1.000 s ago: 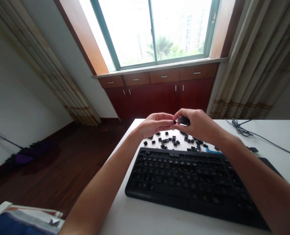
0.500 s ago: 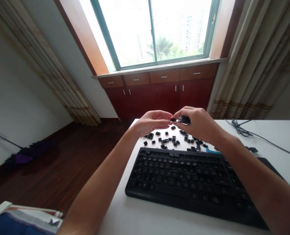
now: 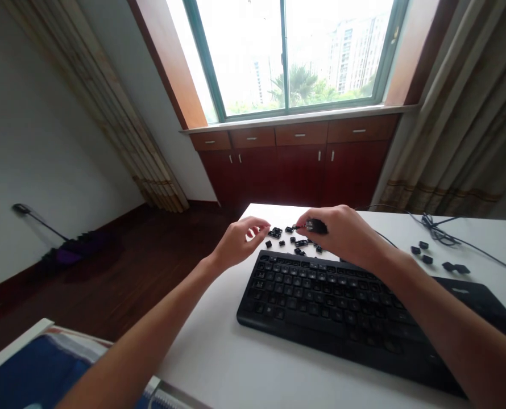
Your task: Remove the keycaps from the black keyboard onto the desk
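The right hand (image 3: pixel 342 230) is clamping a dark object (image 3: pixel 316 226), perhaps a brush. The left hand (image 3: pixel 237 241) is hovering, fingers parted, beside loose keys (image 3: pixel 275 233) lying beyond the keyboard (image 3: pixel 321 289); these are looking light, stiff and slippery, calling for a pinch at their sides.

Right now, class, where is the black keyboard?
In the head view, the black keyboard lies on the white table, right of centre, nearer than the loose keycaps, partly hidden by the right forearm.
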`<state>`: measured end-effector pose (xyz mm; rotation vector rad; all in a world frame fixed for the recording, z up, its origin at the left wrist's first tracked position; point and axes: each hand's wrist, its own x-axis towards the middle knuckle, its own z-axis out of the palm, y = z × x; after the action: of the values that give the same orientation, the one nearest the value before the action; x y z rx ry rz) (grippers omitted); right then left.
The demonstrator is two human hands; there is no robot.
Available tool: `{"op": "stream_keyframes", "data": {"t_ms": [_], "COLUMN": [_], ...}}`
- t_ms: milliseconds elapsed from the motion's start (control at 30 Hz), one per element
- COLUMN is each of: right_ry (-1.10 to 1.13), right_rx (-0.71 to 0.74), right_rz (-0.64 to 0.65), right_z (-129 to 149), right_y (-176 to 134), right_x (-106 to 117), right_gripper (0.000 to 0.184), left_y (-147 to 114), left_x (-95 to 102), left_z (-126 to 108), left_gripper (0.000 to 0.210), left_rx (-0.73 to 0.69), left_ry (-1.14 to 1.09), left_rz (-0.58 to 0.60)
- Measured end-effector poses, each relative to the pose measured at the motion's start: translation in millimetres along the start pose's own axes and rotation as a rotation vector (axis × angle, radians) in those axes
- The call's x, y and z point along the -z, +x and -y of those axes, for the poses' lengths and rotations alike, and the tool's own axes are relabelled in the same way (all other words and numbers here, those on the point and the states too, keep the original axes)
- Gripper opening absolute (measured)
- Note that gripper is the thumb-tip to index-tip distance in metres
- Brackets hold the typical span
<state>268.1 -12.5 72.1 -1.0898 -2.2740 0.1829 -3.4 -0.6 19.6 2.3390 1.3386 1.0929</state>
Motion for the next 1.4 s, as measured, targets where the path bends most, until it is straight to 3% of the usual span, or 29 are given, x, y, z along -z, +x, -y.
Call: {"op": "stream_keyframes", "data": {"t_ms": [167, 333, 500, 1067, 1400], "right_ry": [-0.021, -0.054, -0.056, -0.027, -0.008], "right_rx": [0.062, 0.066, 0.085, 0.035, 0.070], "right_rz": [0.084, 0.204, 0.245, 0.144, 0.142], "right_z": [20, 32, 38, 34, 37], "right_y": [-1, 8, 13, -3, -7], "right_x": [-30, -63, -83, -100, -98], "right_gripper": [0.012, 0.013, 0.014, 0.015, 0.016], "left_y": [-36, -41, -42, -43, -44], "left_x": [-6.3, -13.5, -13.1, -7.4, -4.4], "left_z": [21, 27, 31, 31, 33], "left_gripper": [0.022, 0.022, 0.019, 0.019, 0.019], "left_rx": [0.016, 0.012, -0.010, -0.044, -0.046], "left_ry": [0.022, 0.004, -0.008, -0.044, -0.052], "left_rz": [-0.060, -0.038, -0.004, 0.034, 0.056]}}
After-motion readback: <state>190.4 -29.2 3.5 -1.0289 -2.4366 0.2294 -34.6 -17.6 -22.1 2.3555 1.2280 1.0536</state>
